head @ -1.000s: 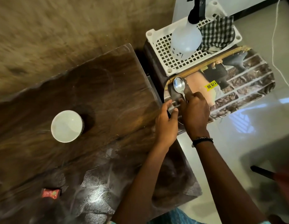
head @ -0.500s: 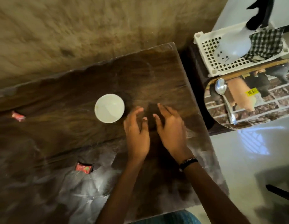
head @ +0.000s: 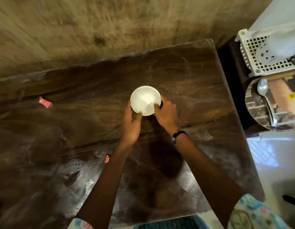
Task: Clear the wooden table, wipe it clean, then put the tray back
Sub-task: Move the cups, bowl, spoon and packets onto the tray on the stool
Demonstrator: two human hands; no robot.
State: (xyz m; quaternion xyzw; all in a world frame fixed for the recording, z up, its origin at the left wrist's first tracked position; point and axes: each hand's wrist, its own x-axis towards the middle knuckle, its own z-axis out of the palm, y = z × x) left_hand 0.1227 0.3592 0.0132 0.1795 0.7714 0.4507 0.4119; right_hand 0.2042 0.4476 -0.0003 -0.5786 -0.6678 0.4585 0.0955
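Observation:
A white bowl (head: 144,99) stands near the middle of the dark wooden table (head: 193,76). My left hand (head: 132,124) holds its near left rim, thumb on the edge. My right hand (head: 165,113) grips its right side, thumb over the rim. A shiny metal tray (head: 259,113) rests on a low dark stand to the right of the table, with a spoon (head: 264,96) lying on it. Two small red wrappers lie on the table, one wrapper (head: 45,102) at the far left and one wrapper (head: 107,158) beside my left forearm.
A white plastic basket (head: 252,55) holding a pale round object sits behind the tray. A rough brown wall runs along the table's far edge. Pale tiled floor (head: 272,162) lies to the right. The tabletop shows whitish smears near me.
The spoon was left on the tray and both hands came back over the table. They moved forward to the bowl and now hold it on either side.

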